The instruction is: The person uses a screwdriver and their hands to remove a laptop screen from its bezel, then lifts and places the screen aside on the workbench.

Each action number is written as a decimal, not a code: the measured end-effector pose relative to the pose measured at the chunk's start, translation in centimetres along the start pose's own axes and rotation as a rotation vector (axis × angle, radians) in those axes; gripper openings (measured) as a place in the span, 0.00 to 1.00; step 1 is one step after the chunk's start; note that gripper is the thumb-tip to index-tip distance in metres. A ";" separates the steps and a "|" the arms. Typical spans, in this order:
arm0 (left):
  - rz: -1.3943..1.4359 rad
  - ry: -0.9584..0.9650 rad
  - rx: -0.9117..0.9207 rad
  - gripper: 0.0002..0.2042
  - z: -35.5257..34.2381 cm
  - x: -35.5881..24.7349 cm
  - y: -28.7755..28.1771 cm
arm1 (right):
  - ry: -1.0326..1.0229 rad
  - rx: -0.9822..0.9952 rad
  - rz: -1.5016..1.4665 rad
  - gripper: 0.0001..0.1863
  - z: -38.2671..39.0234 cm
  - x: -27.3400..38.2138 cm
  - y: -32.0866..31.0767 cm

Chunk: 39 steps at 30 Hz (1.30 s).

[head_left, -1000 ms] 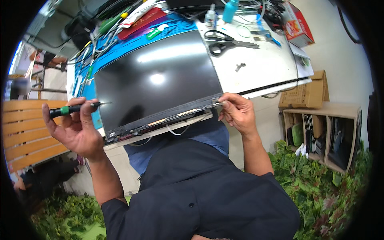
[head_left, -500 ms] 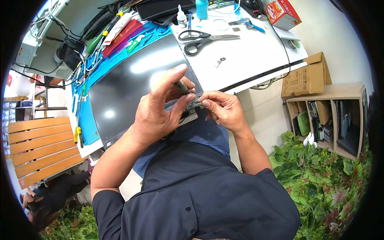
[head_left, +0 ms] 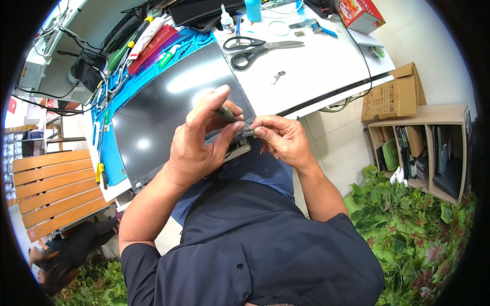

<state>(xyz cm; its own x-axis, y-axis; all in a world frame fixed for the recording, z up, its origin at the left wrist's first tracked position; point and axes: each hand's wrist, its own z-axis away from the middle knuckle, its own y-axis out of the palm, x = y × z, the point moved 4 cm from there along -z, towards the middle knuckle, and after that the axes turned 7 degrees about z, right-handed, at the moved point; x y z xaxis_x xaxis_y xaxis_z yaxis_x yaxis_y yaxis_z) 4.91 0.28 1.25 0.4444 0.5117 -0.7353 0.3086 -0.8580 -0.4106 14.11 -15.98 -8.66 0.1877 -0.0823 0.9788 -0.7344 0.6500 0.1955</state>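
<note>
My left hand [head_left: 204, 143] is closed around a pen-shaped screwdriver [head_left: 224, 113], angled down toward the lower right corner of a dark screen panel [head_left: 161, 112]; its tip is hard to make out. My right hand [head_left: 285, 143] pinches a small metal piece [head_left: 250, 128] at that corner, its fingers close to my left thumb. The panel lies across the front of the desk, partly on a blue mat [head_left: 116, 164], with its lower edge mostly hidden by my left hand and arm. Black scissors [head_left: 255, 48] and a small loose part [head_left: 279, 76] rest on the white desk beyond the corner.
Tools crowd the back left, beside a white dropper bottle [head_left: 226, 21], cyan bottle [head_left: 252, 10] and red box [head_left: 360, 13]. At right stand a cardboard box [head_left: 388, 97], cubby shelf [head_left: 418, 122] and foliage. An orange slatted bench [head_left: 56, 188] and another person [head_left: 76, 250] are at left.
My left hand has swung right from the panel's left side to its right corner, bringing the screwdriver beside my right hand, which stayed there. The camera's view has shifted slightly.
</note>
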 end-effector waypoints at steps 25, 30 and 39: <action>-0.357 0.206 0.094 0.23 -2.3 -1.7 -1.8 | 0.000 0.032 -0.042 0.10 0.0 0.3 0.0; -0.422 0.196 0.320 0.16 -4.4 -3.1 -2.0 | -0.001 0.032 -0.041 0.10 0.0 0.3 0.0; -0.308 0.067 0.593 0.09 -6.6 -4.1 -2.5 | 0.027 0.027 -0.055 0.10 0.0 0.1 0.0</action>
<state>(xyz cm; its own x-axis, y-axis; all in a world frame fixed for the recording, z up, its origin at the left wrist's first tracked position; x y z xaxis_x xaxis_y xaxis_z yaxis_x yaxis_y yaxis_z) 7.85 0.65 8.80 0.4675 0.7223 -0.5097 -0.0757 -0.5417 -0.8372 14.13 -16.05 -8.56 0.2456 -0.0971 0.9645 -0.7395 0.6246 0.2512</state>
